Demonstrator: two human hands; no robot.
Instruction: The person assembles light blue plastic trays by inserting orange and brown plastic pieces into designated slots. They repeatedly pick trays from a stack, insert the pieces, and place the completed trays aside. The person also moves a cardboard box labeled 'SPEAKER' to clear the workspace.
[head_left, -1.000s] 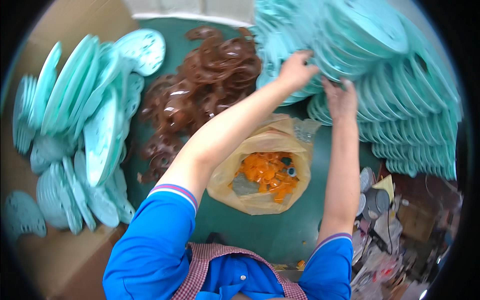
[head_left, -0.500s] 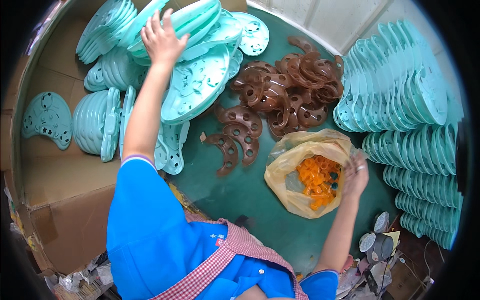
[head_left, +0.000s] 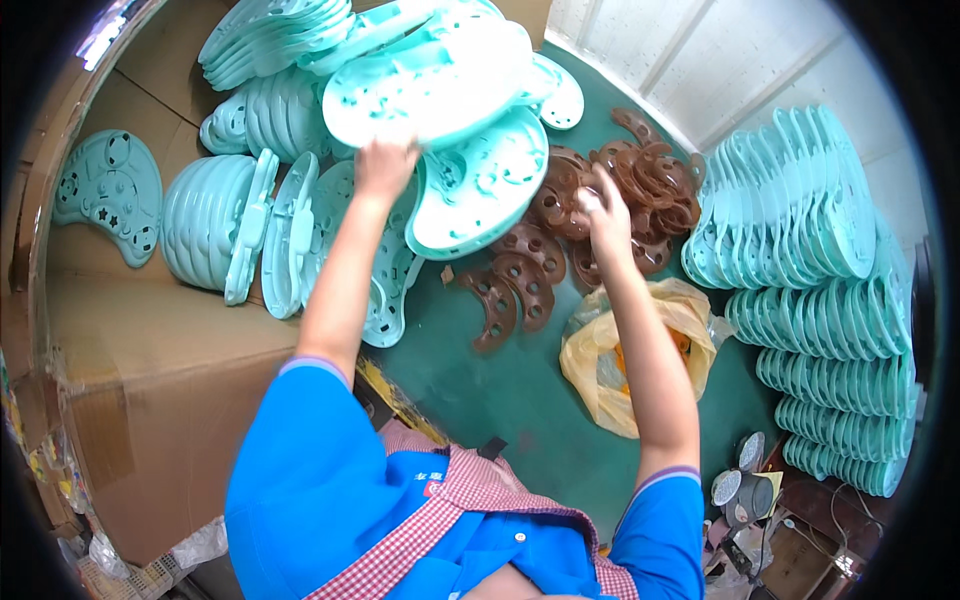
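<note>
My left hand, blurred by motion, grips the near edge of a teal curved plastic shell with small cut-outs. That shell is tilted over other teal shells, one of them a bean-shaped shell just below it. My right hand reaches over the near side of a heap of brown translucent curved pieces with round holes. Its fingers look apart, and a small white spot shows by them, too blurred to name. Under my right forearm, a yellowish plastic bag of small orange parts is partly hidden.
Stacked teal shells stand in rows on the right, by a white ribbed wall. More teal shells stand on a cardboard box at left. Loose brown pieces lie on the green table. Clutter is at lower right.
My left hand has come down and right, and the teal shell now tilts toward me. My right hand has left the bag's right rim and moved up and left to the brown heap.
</note>
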